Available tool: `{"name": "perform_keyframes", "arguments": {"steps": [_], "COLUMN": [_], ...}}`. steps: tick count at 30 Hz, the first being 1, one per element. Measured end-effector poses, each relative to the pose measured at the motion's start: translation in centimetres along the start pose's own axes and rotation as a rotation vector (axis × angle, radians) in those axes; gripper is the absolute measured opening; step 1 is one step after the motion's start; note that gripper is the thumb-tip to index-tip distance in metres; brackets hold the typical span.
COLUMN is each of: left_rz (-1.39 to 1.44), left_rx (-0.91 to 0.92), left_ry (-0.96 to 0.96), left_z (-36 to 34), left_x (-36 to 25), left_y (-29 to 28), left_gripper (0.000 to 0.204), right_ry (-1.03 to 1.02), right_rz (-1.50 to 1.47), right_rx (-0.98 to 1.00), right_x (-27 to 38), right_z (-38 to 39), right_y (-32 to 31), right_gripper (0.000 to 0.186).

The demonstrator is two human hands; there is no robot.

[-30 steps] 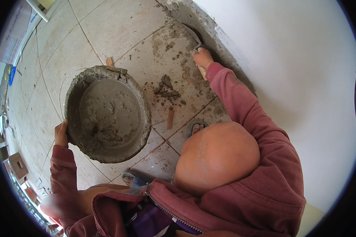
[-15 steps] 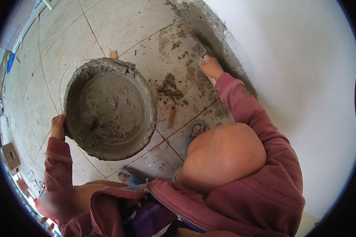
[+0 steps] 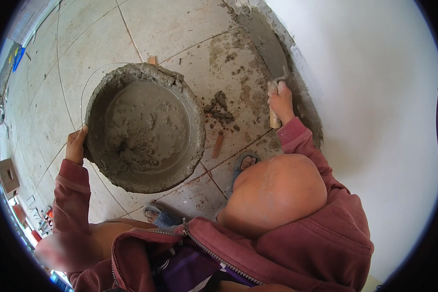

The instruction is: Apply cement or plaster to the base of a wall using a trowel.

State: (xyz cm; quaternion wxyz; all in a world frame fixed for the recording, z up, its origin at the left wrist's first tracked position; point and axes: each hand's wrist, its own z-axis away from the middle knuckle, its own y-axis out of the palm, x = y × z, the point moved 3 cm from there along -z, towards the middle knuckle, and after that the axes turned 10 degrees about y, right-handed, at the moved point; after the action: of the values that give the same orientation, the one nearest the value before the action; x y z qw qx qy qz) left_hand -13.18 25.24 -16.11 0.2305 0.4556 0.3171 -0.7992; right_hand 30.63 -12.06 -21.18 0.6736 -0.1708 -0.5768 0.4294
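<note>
At 9 to 10 o'clock from the centre of view, a mortar-crusted bucket (image 3: 197,160) holds wet grey mortar (image 3: 153,121). The left hand (image 3: 75,144) is closed on the rim at its 8 to 9 o'clock position. The right hand (image 3: 281,101), at 2 o'clock from centre, is closed around the wooden handle (image 3: 275,120) of a trowel (image 3: 274,58); the blade points between 11 and 12 o'clock, along the foot of the white wall (image 3: 370,92).

Possible faults:
1. Bucket tips or slips. Likely cause: one-sided hold on a heavy load. Whether the base bears fully on the tiled floor (image 3: 180,39) cannot be determined.
2. Wall face is scuffed or smeared. Likely cause: blade working close to the wall base, at 1 to 2 o'clock.
3. Waste is trodden about. Likely cause: loose mortar clumps (image 3: 221,104) at 2 to 3 o'clock from the bucket, near the sandalled foot (image 3: 248,161).

Change from the frame half a second earlier: the view has shifted, carrying bucket and floor together toward 1 to 2 o'clock. Relative to the floor, the right hand has drawn back toward the person, exposing more of the blade and handle. The left hand retains its rim hold.
</note>
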Motion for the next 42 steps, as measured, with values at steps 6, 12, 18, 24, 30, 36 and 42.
{"name": "perform_keyframes", "arguments": {"steps": [6,12,18,24,30,36,42], "left_rz": [0.058,-0.077,-0.029,-0.062,0.089,0.524,0.437], "left_rx": [-0.003,0.018,-0.114,0.033,0.009,0.111,0.101], "left_ry": [0.039,-0.029,0.037,-0.122,-0.126,0.018,0.029], "left_z": [0.0,0.2,0.3,0.8,2.3,2.5,2.8], "left_x": [-0.4,-0.5,0.1,-3.0,-2.3,0.1,1.2], "left_y": [0.4,-0.2,-0.2,1.6,1.1,1.0,0.7], "left_gripper": [0.038,0.039,0.040,0.046,0.046,0.034,0.032], "right_ry": [-0.152,0.079,0.008,-0.642,-1.333,-1.349,-1.364], "right_rz": [0.271,-0.434,-0.592,-0.011,0.921,1.656,1.814], "right_rx": [0.038,0.182,0.295,0.378,0.131,0.317,0.537], "right_x": [4.7,5.8,2.9,13.8,27.7,31.5,30.5], "right_z": [-6.6,-4.7,2.9,8.3,15.3,20.2,20.7], "right_y": [3.4,2.4,-0.1,-5.6,0.2,15.0,17.0], "right_gripper": [0.035,0.022,0.021,0.013,0.017,0.010,0.011]}}
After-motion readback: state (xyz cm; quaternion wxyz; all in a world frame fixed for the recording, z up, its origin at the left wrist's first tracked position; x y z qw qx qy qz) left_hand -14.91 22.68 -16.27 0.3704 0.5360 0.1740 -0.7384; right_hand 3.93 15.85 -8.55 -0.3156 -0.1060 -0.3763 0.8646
